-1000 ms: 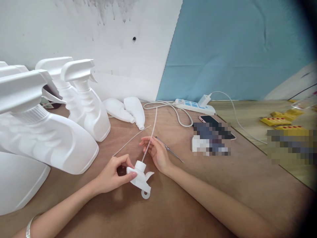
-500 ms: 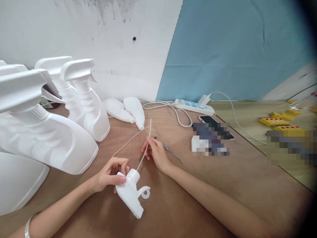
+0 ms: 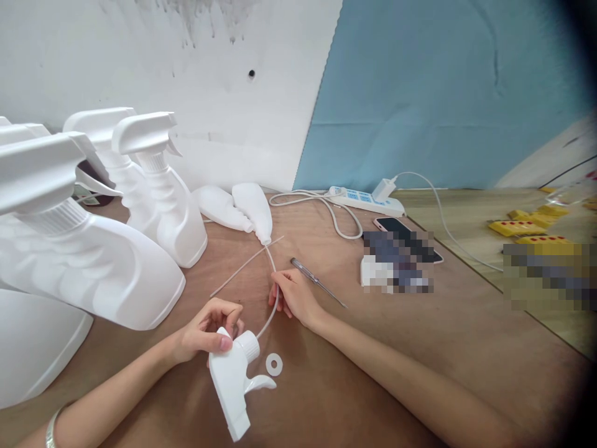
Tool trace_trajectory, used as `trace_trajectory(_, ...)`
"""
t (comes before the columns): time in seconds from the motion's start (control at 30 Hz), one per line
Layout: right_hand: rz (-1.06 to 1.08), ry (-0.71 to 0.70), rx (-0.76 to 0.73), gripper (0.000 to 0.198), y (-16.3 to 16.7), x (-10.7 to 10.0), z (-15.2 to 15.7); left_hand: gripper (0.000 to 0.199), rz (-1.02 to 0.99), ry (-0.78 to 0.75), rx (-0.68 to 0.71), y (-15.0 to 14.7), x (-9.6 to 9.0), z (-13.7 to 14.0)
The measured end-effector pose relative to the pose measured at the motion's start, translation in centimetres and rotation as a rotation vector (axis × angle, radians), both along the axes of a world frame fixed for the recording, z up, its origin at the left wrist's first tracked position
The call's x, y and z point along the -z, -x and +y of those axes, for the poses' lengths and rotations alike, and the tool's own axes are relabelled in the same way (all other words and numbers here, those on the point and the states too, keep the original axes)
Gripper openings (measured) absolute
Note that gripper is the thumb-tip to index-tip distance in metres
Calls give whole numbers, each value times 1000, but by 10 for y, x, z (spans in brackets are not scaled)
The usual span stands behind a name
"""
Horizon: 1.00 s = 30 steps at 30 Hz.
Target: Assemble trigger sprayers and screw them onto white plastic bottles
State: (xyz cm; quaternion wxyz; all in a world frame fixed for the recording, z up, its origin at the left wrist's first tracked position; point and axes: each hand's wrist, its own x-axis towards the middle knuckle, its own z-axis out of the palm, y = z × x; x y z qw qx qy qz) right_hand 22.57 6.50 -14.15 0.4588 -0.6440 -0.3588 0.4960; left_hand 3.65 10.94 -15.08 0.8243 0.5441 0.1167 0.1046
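My left hand is closed on a white trigger sprayer head, its nozzle tilted down toward me. From the sprayer's ribbed collar a thin white dip tube curves up and away. My right hand pinches that tube partway along. A small white washer lies on the table beside the trigger. Another thin tube rests on the table beyond my hands. Just right of my right hand lies a screwdriver.
Several white spray bottles crowd the left side. Two white bottles lie near the wall. A power strip with a cable and a phone sit at the back right. Yellow items are on the surface farther right.
The sprayer head has swung, its nozzle now lower and further left, uncovering more of the washer. The held tube bends more, and my right hand has come slightly nearer.
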Motion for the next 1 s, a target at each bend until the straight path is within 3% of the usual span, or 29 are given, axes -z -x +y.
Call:
trace_trajectory(0.4, -22, 27, -18, 33, 0, 1, 0, 35, -4, 11, -22, -1, 2, 2)
trace_trajectory(0.57, -30, -5, -38, 30, -5, 3, 7, 36, 1, -52, -233, -5, 1, -4)
trace_trajectory(0.73, -77, -172, 127, 29, -11, 13, 13, 36, 101, -232, -507, -11, -6, -5)
trace_trajectory(0.83, -156, -263, 202, 27, -17, 18, 19, 34, 179, -303, -561, -14, -11, -5)
trace_trajectory(1.0, -284, -235, 241, 33, -38, 7, 54, 28, 248, -332, -565, -16, -14, -8)
